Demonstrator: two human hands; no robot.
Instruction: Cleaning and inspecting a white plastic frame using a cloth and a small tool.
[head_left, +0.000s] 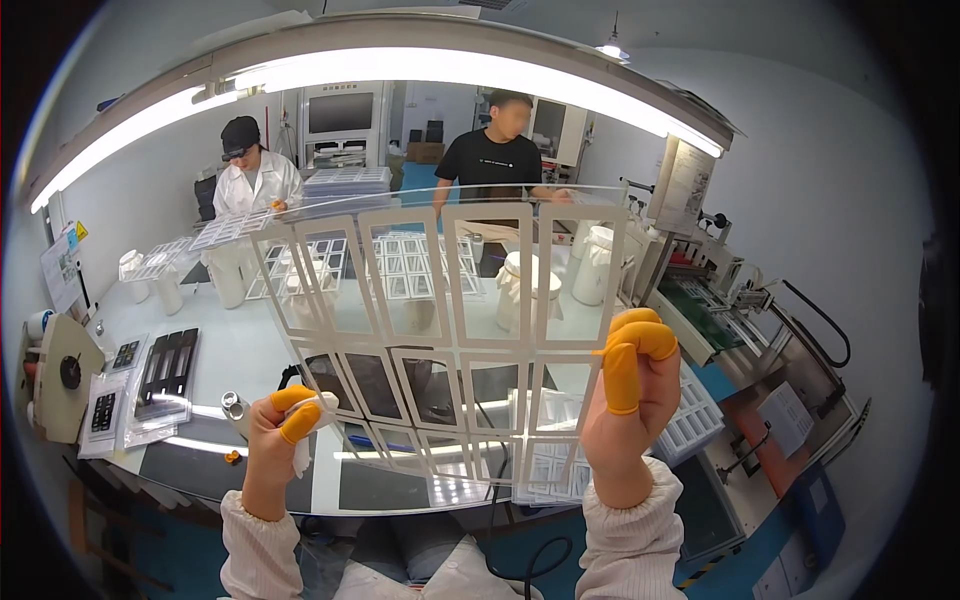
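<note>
A large clear sheet printed with white rectangular frames [455, 346] stands tilted upright in front of me. My right hand [632, 395], in orange finger cots, is closed in a pinch on the sheet's right edge. At its lower left edge is my left hand [272, 432], also in orange finger cots, its fingers closed round a crumpled white wipe [325, 404]. Whether the wipe touches the sheet, I cannot tell. Beside that hand stands a metal bottle [235, 408], partly hidden by it.
Cloth-covered white jars [597, 262] stand across the glass-topped table. Black panels [168, 365] lie at the left. Framed sheets [690, 420] are stacked at the right, near a machine [715, 290]. A tube light [450, 68] hangs overhead. Two people [255, 180] are at the far side.
</note>
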